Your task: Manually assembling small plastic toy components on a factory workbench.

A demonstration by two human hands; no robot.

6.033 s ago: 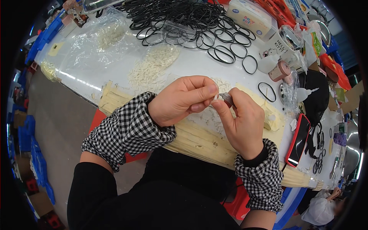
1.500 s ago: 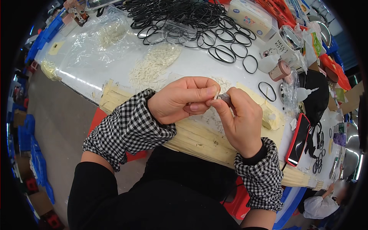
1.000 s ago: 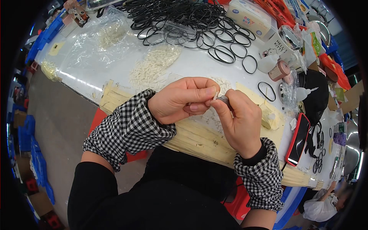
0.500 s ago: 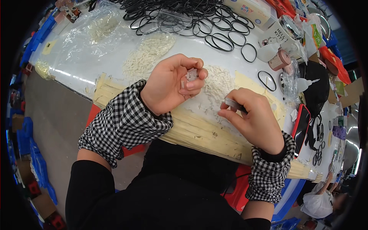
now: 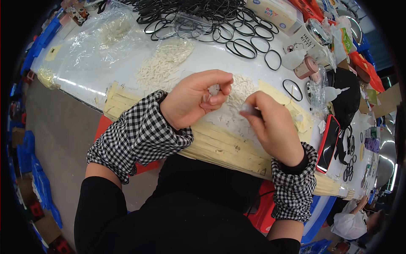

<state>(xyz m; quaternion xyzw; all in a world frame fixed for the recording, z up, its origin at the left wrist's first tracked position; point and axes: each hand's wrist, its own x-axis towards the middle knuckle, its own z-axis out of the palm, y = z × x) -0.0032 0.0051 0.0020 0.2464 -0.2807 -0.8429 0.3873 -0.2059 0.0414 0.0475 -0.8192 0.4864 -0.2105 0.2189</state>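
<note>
Left hand point(image 5: 192, 101) is pinching a small white piece point(image 5: 214, 89) in a narrow fingertip grip over the table point(image 5: 211, 55), while right hand point(image 5: 270, 125) is holding a small grey part point(image 5: 246, 109) just to its right and slightly lower, the two apart, tips facing each other.

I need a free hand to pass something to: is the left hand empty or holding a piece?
Holding. The left hand pinches a small white piece between thumb and fingertips, just above the white table.
</note>
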